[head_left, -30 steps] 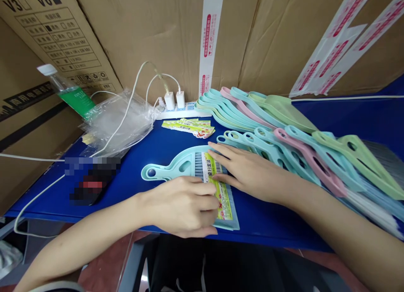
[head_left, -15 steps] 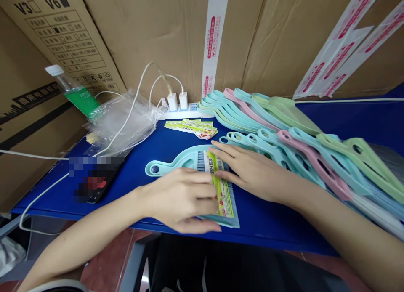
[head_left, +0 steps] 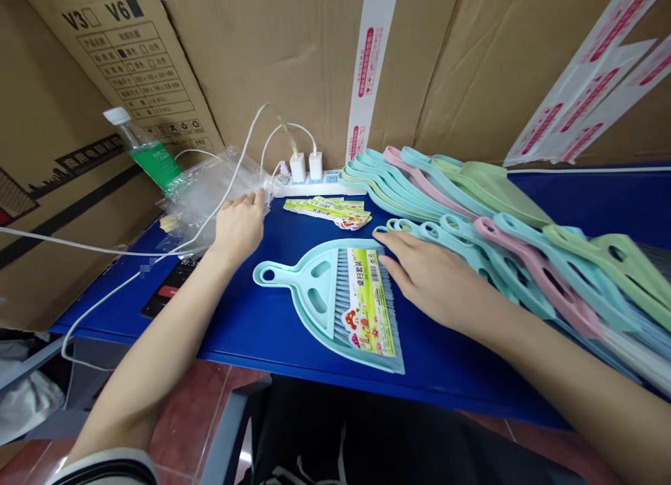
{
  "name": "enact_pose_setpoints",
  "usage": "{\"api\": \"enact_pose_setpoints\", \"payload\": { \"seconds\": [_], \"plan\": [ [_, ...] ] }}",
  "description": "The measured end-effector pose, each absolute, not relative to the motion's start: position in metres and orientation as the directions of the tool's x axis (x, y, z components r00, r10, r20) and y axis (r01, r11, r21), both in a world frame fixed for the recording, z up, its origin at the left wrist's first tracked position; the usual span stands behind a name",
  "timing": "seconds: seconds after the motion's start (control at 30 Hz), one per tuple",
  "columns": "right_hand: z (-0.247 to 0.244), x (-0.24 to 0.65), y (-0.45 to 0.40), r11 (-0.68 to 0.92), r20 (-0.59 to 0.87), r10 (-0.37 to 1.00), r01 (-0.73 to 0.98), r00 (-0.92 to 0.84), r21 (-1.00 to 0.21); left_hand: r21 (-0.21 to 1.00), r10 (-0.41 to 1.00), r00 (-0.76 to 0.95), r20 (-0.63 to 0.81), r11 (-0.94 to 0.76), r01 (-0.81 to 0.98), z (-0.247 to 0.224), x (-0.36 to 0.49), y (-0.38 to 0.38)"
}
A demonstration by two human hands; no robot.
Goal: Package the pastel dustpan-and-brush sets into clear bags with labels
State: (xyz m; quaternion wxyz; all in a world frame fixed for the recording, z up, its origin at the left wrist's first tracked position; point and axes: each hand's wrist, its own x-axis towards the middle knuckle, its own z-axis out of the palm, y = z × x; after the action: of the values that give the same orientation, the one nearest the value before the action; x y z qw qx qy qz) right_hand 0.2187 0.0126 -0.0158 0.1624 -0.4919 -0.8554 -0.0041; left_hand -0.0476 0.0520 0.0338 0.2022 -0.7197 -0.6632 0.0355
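A light-blue dustpan (head_left: pixel 307 317) lies on the blue table with a small matching brush (head_left: pixel 340 296) nested in it. A printed yellow-green label card (head_left: pixel 374 296) lies across the bristles. My left hand (head_left: pixel 241 223) is at the right side of a pile of clear plastic bags (head_left: pixel 202 191), fingers bent down onto it; the fingertips are hidden, so I cannot tell whether they grip a bag. Beside the dustpan's upper right corner rests my right hand (head_left: pixel 424 272), palm down, fingers stretched and thumb apart, holding nothing. Its fingertips are at the pan's edge.
Loose label cards (head_left: pixel 330 209) lie behind the dustpan. Stacked dustpans (head_left: pixel 398 184) and brushes (head_left: pixel 503 240) fill the right. A power strip (head_left: pixel 319 186), white cable (head_left: pixel 231 191), bottle (head_left: pixel 157 165) and phone (head_left: pixel 162 293) are around. Cardboard boxes (head_left: pixel 283 52) stand behind.
My left hand has left the label and brush and moved up and left to the plastic bags, uncovering the dustpan. My right hand has stayed beside the pan, its fingers now off the label.
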Motion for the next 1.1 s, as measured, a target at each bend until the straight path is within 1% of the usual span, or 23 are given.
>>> {"api": "enact_pose_setpoints", "payload": {
  "seconds": [0.1, 0.2, 0.43, 0.57, 0.63, 0.7, 0.77, 0.87, 0.97, 1.03, 1.1],
  "plan": [
    [-0.016, 0.219, 0.013, 0.516, 0.264, 0.838, 0.850, -0.477, -0.103, -0.353, 0.986, 0.062, 0.152, -0.004, 0.936, 0.035, -0.046, 0.052],
    [-0.016, 0.220, 0.013, 0.515, 0.252, 0.838, 0.854, -0.483, -0.077, -0.353, 0.988, 0.044, 0.146, 0.010, 0.936, 0.038, -0.045, 0.052],
    [-0.016, 0.221, 0.015, 0.469, 0.201, 0.874, 0.877, -0.443, -0.106, -0.336, 0.981, 0.047, 0.186, 0.019, 0.942, 0.040, -0.047, 0.052],
    [-0.017, 0.223, 0.016, 0.465, 0.196, 0.876, 0.879, -0.440, -0.108, -0.315, 0.963, 0.105, 0.249, -0.022, 0.949, 0.040, -0.048, 0.050],
    [-0.017, 0.224, 0.018, 0.456, 0.179, 0.882, 0.886, -0.436, -0.088, -0.317, 0.951, 0.149, 0.272, -0.058, 0.947, 0.040, -0.046, 0.047],
    [-0.017, 0.226, 0.019, 0.460, 0.192, 0.876, 0.886, -0.443, -0.057, -0.325, 0.942, 0.207, 0.265, -0.115, 0.939, 0.040, -0.042, 0.044],
    [-0.017, 0.228, 0.020, 0.470, 0.225, 0.863, 0.882, -0.452, -0.030, -0.324, 0.934, 0.280, 0.220, -0.201, 0.924, 0.041, -0.039, 0.040],
    [-0.018, 0.229, 0.021, 0.466, 0.234, 0.861, 0.885, -0.451, -0.009, -0.258, 0.909, 0.404, 0.102, -0.368, 0.893, 0.042, -0.041, 0.036],
    [-0.020, 0.228, 0.021, 0.475, 0.221, 0.859, 0.880, -0.463, -0.004, -0.122, 0.846, 0.532, -0.016, -0.530, 0.839, 0.047, -0.050, 0.035],
    [-0.022, 0.228, 0.023, 0.519, 0.253, 0.827, 0.855, -0.502, 0.000, -0.036, 0.797, 0.601, -0.058, -0.603, 0.797, 0.051, -0.057, 0.036],
    [-0.024, 0.227, 0.025, 0.570, 0.286, 0.785, 0.821, -0.549, 0.010, 0.027, 0.763, 0.641, -0.085, -0.642, 0.766, 0.054, -0.064, 0.037]
  ]
}}
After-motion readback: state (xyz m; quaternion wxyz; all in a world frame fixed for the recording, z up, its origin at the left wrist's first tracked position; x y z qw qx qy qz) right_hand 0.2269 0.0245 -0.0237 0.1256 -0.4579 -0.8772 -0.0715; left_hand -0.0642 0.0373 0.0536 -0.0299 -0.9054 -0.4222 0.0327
